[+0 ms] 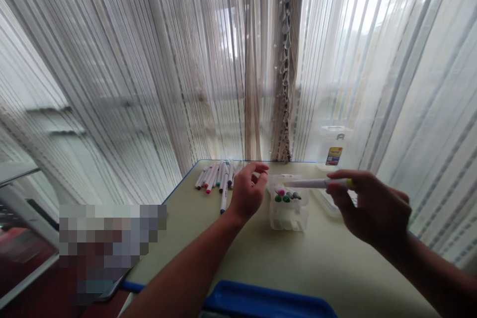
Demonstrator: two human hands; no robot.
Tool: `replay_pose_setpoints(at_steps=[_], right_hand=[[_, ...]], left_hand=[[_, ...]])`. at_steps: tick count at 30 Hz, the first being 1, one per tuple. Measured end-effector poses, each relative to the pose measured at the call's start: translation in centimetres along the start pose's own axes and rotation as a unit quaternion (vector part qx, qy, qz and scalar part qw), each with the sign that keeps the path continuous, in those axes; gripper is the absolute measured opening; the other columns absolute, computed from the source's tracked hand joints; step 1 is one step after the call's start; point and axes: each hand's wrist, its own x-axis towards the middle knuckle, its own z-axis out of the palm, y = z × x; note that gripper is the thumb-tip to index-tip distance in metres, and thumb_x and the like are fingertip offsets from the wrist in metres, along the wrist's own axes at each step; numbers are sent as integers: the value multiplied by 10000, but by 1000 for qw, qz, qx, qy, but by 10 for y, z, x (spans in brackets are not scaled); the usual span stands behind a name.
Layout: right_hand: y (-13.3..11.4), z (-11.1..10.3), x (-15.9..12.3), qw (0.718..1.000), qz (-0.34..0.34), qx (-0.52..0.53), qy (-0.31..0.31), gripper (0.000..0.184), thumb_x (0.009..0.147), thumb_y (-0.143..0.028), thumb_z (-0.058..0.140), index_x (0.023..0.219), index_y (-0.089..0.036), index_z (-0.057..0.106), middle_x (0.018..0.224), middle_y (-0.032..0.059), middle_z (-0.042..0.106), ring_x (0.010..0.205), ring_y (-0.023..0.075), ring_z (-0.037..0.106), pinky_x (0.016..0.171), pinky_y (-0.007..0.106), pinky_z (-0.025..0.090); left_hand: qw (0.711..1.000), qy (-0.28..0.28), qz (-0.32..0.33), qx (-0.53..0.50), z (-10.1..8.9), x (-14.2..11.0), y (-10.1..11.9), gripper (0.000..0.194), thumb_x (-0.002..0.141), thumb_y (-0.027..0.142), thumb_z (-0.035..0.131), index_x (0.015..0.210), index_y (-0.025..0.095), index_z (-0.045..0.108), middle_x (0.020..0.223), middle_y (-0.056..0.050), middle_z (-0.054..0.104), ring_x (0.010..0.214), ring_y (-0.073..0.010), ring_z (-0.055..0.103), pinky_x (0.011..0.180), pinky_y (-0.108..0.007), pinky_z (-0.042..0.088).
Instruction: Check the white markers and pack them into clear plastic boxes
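Note:
My right hand (372, 203) pinches a white marker (309, 184) with a yellow end, held level so that its far tip is over the back of a clear plastic marker holder (288, 221). Several markers stand in the holder, with green, grey and pink ends showing. Just left of the holder is my left hand (250, 189), its fingers loosely curled with a gap between thumb and forefinger and nothing seen in them. Beyond the left wrist lies a loose pile of white markers (212, 179) with coloured ends. One dark blue-ended marker (223, 198) points toward me.
A clear case (333, 146) with a yellow label stands at the table's back right. Its clear tray-like part (331, 203) lies partly behind my right hand. A blue tray edge (268, 298) is at the front of the pale table (179, 243). Sheer striped curtains (149, 59) hang behind.

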Motion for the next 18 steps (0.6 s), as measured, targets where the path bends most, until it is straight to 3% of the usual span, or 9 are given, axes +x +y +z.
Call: replay_pose_setpoints(at_steps=[3,13,18], right_hand=[[-4,11,2,994,-84,-71,4,63,931,-236,666,989,-232,690,670,15,715,531,164,678,499,273,500],[-11,27,4,986,-140,-44,-83,92,953,-188,632,1036,-191,674,715,13,675,460,97,538,491,227,461],[-6,35,-2,982,-136,-62,-111,104,956,-234,646,1043,-207,698,840,45,745,491,111,579,511,249,467]], left_hand=[[1000,-3,-1,10,1,-1,-1,186,879,180,552,959,151,717,914,-58,725,617,-112,575,604,-233,453],[1000,-11,1,16,2,0,-1,167,865,159,571,957,149,710,925,-46,719,565,-84,516,582,-223,426],[1000,-20,4,22,3,-1,2,158,862,153,579,963,157,701,928,-44,717,549,-79,506,554,-219,411]])
